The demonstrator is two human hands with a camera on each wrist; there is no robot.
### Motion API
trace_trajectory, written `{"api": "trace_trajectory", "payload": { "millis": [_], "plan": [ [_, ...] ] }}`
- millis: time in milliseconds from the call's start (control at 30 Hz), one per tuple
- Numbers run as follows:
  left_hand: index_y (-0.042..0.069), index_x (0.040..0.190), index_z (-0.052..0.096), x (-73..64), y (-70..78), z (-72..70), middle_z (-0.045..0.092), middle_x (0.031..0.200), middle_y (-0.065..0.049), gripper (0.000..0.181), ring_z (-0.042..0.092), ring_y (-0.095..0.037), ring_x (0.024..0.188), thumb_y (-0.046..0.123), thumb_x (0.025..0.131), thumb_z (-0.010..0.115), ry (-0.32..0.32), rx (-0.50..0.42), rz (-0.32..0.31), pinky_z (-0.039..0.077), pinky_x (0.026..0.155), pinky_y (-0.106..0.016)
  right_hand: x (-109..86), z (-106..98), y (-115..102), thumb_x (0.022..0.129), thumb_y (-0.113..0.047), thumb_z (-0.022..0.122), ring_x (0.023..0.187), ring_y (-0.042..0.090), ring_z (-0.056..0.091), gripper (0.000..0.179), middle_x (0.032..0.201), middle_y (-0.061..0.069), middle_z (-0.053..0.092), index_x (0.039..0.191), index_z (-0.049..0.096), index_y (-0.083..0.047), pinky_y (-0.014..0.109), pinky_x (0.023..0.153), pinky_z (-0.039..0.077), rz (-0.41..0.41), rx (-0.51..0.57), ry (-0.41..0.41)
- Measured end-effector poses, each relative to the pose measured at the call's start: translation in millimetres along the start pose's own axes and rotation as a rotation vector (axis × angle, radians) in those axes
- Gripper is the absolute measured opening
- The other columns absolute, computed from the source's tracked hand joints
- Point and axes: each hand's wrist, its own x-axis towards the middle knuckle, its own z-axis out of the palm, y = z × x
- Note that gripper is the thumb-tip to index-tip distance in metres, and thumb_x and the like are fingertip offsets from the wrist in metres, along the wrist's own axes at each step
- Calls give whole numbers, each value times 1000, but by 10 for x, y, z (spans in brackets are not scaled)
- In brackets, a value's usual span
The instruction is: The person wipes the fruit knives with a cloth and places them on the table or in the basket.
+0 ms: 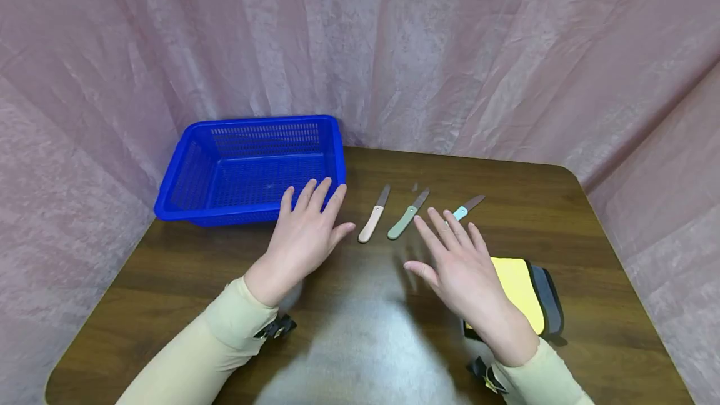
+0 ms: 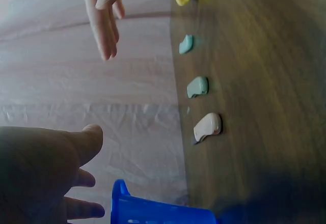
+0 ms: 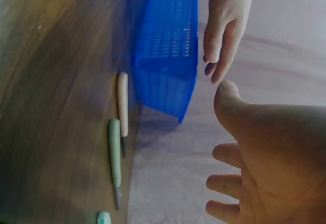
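Note:
Three small knives lie side by side on the wooden table: one with a cream handle (image 1: pixel 369 227), one with a green handle (image 1: pixel 402 224), one with a light blue handle (image 1: pixel 460 212). My left hand (image 1: pixel 302 236), fingers spread and holding nothing, hovers by the front right corner of a blue plastic basket (image 1: pixel 247 212). Also spread and holding nothing, my right hand (image 1: pixel 460 267) is above the table just in front of the light blue knife, its fingers hiding part of that handle. Both wrist views show the hands raised clear of the tabletop.
A folded yellow and grey cloth (image 1: pixel 515 283) lies beneath and right of my right wrist. Behind the table hangs a pink curtain (image 1: pixel 394 55), which also runs along both sides. A tiny pale fragment (image 1: pixel 415 187) sits beyond the green knife.

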Motion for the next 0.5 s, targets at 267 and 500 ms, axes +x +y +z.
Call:
{"api": "trace_trajectory", "payload": {
  "millis": [267, 500],
  "plan": [
    [9, 158, 59, 129, -77, 90, 62, 153, -24, 69, 55, -48, 144, 51, 105, 75, 8, -28, -30, 37, 117, -74, 37, 64, 106, 106, -56, 67, 163, 41, 30, 80, 176, 15, 37, 170, 43, -13, 69, 126, 25, 56, 7, -62],
    [8, 156, 60, 182, -121, 149, 64, 149, -24, 70, 57, -48, 142, 51, 104, 76, 12, -38, -43, 39, 115, -74, 31, 90, 165, 107, -55, 67, 162, 43, 32, 79, 175, 16, 38, 169, 44, -12, 71, 126, 24, 79, 11, -77]
  ]
}}
